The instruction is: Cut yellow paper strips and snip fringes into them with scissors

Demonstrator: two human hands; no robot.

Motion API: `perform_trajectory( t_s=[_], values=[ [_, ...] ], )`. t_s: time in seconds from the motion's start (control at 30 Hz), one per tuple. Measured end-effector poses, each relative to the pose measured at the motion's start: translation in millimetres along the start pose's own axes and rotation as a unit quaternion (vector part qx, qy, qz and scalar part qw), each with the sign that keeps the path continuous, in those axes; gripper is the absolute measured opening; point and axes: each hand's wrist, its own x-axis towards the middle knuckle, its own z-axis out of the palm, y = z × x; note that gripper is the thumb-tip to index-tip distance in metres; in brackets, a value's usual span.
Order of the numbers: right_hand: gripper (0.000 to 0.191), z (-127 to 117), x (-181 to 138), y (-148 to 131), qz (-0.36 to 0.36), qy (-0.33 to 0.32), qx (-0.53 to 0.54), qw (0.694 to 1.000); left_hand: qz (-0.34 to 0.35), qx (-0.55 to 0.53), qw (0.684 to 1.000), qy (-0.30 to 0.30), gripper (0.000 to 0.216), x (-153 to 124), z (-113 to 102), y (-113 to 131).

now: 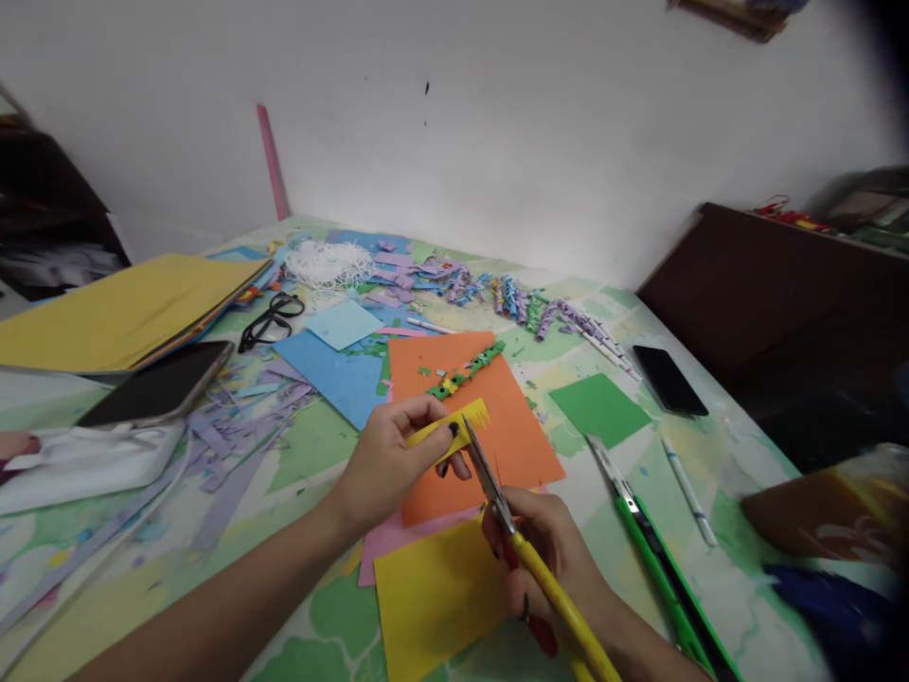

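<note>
My left hand [398, 455] pinches a narrow yellow paper strip [473, 414] between thumb and fingers. Fine cuts make a fringe at the strip's right end. My right hand [558, 540] is closed round a pair of scissors [543, 573] with yellow and red handles, and the blade tips meet the strip's lower edge. Both hands are above an orange paper sheet [518, 431]. On that sheet lies a green paper-wrapped stick [483, 360] with small yellow pieces. A yellow paper sheet [433, 587] lies beneath my right hand, overlapping a pink sheet.
Right of my hands are a green cutter knife [657, 559] with its blade out, a marker [688, 493], a green square [600, 407] and a phone [668, 379]. Paper scraps, glasses [274, 322], white string [330, 263] and another phone lie left. Another person's hand [14, 450] shows at the left edge.
</note>
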Motion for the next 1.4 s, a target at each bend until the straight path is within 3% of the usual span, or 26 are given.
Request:
perform_trajectory(
  t_s=[1.4],
  values=[
    [0.058, -0.2, 1.1, 3.1, 0.006, 0.010, -0.003, 1.000, 0.001, -0.028, 1.000, -0.004, 0.015, 1.5, -0.5, 1.2]
  ],
)
